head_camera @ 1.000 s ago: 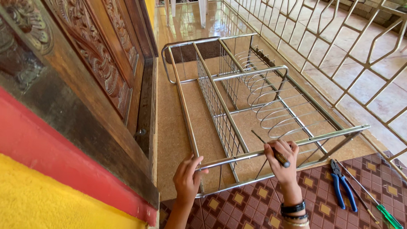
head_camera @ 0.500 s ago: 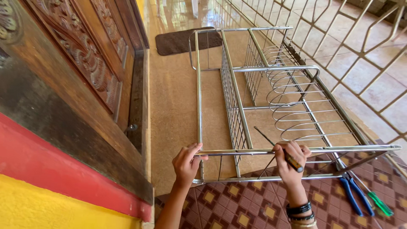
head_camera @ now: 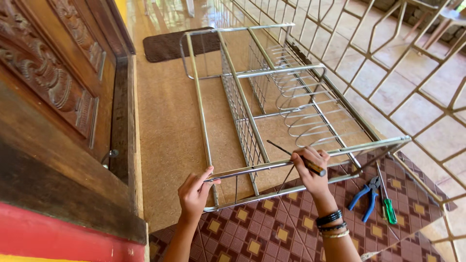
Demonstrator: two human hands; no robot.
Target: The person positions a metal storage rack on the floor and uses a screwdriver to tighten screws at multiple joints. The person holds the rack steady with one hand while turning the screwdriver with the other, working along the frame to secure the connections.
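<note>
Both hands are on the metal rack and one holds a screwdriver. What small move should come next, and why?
Probably the right hand should turn the screwdriver so that its tip points at the near rail of the metal rack. At present the tool lies across the rail, its tip free in the air, while the left hand grips the rack's corner and steadies it. No screw is visible.

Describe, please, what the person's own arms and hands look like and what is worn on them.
Both forearms are bare, with no sleeves and no gloves in view. The left hand has no ring, watch or band that I can see. The right hand has a stack of bracelets at the wrist: dark beaded bands nearest the hand, then thinner pale or metallic ones below. Nail details are too small to tell.
</note>
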